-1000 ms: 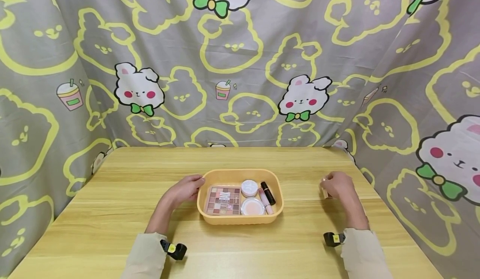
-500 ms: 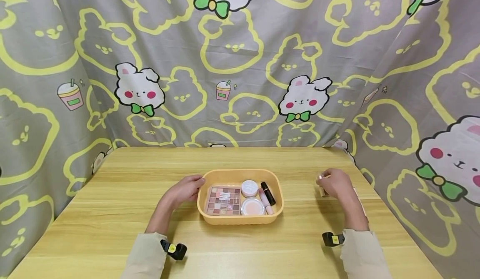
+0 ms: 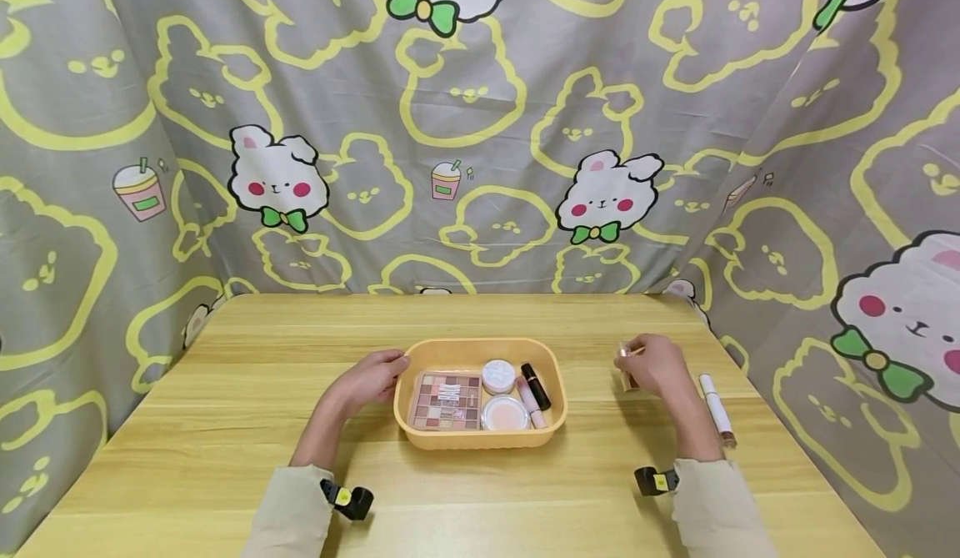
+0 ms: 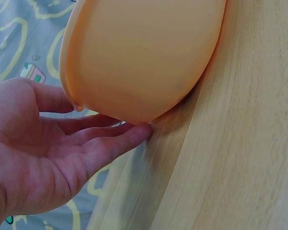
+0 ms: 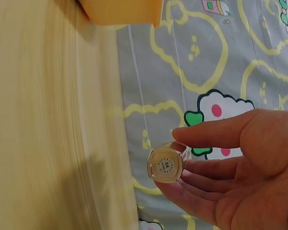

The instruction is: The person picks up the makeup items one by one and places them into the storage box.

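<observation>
My left hand (image 3: pixel 375 376) holds the left end of a yellow-orange plastic basket (image 3: pixel 480 439), thumb at the rim and fingertips against the outer wall, as the left wrist view shows. Inside lie an eyeshadow palette (image 3: pixel 447 401), a white round jar (image 3: pixel 498 376), a round powder compact (image 3: pixel 505 414), a pink tube (image 3: pixel 531 404) and a black lipstick tube (image 3: pixel 536 387). Right of the basket, my right hand (image 3: pixel 657 364) grips a small beige cosmetic bottle (image 5: pixel 165 165) between thumb and fingers. Its squarish base with a round label faces the right wrist camera.
A slim white tube (image 3: pixel 717 408) with a brown end lies on the wooden table (image 3: pixel 480 500), right of my right forearm. Patterned grey curtains (image 3: pixel 480 233) enclose the table's back and sides.
My right hand has moved left towards the basket with the small beige bottle. The white tube, earlier hidden by the arm, now shows. My left hand and the basket have stayed put.
</observation>
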`<act>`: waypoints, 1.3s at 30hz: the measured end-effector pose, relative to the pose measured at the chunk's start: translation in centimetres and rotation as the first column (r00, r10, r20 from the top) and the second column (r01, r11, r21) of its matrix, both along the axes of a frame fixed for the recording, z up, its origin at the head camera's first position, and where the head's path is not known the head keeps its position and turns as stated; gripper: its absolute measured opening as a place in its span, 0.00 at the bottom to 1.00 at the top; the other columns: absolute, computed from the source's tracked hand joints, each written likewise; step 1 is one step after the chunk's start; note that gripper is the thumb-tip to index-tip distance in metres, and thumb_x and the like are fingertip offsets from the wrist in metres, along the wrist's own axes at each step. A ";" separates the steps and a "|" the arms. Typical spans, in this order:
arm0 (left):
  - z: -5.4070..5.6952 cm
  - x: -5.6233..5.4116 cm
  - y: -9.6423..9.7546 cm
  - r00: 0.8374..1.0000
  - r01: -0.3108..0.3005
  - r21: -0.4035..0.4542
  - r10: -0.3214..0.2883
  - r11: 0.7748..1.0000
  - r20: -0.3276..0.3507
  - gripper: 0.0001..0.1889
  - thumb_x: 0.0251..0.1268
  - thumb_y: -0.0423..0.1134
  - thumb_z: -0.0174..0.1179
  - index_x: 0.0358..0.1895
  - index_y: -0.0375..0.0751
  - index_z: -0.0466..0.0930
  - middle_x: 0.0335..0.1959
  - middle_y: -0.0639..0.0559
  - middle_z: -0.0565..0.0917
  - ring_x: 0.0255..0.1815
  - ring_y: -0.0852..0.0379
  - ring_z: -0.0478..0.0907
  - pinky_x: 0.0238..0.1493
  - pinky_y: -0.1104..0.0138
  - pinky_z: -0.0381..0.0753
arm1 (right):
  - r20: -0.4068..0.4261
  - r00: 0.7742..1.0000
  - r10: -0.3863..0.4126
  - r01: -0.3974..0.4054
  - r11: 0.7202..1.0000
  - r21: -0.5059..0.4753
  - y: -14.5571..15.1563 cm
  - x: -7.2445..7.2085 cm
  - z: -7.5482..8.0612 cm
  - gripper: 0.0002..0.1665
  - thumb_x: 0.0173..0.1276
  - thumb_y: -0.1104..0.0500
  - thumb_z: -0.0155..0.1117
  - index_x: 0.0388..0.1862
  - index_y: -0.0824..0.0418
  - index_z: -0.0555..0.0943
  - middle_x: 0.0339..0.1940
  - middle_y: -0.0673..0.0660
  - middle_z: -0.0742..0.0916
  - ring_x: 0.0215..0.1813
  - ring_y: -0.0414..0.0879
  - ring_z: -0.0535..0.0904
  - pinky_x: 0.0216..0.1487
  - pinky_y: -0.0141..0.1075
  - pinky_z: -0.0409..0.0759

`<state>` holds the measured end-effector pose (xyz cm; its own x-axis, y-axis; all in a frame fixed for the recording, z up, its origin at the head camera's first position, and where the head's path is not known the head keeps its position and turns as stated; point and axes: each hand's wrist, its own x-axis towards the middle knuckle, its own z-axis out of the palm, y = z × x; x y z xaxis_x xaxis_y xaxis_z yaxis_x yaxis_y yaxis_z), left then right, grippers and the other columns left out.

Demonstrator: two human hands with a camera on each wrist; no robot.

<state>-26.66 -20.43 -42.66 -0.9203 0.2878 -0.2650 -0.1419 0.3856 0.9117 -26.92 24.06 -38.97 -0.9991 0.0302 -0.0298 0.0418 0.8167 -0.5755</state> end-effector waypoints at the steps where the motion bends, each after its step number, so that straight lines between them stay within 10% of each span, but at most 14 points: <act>1: 0.0 0.0 0.0 1.000 0.001 0.001 -0.001 1.000 0.000 0.31 0.84 0.44 0.40 0.77 0.24 0.53 0.72 0.28 0.68 0.72 0.36 0.70 0.64 0.49 0.78 | -0.004 1.000 -0.003 0.003 1.000 -0.006 -0.2 0.0 0.0 0.25 0.69 0.55 0.64 0.55 0.75 0.80 0.45 0.71 0.87 0.42 0.59 0.84 0.40 0.47 0.82; 39: -0.3 -0.1 0.0 1.000 -0.012 0.032 0.012 0.999 0.013 0.31 0.84 0.42 0.39 0.77 0.22 0.50 0.71 0.27 0.69 0.71 0.37 0.71 0.64 0.51 0.79 | -0.059 0.998 -0.006 0.002 0.998 -0.056 -3.7 0.5 0.8 0.20 0.67 0.56 0.69 0.49 0.72 0.81 0.42 0.67 0.88 0.38 0.52 0.85 0.37 0.43 0.83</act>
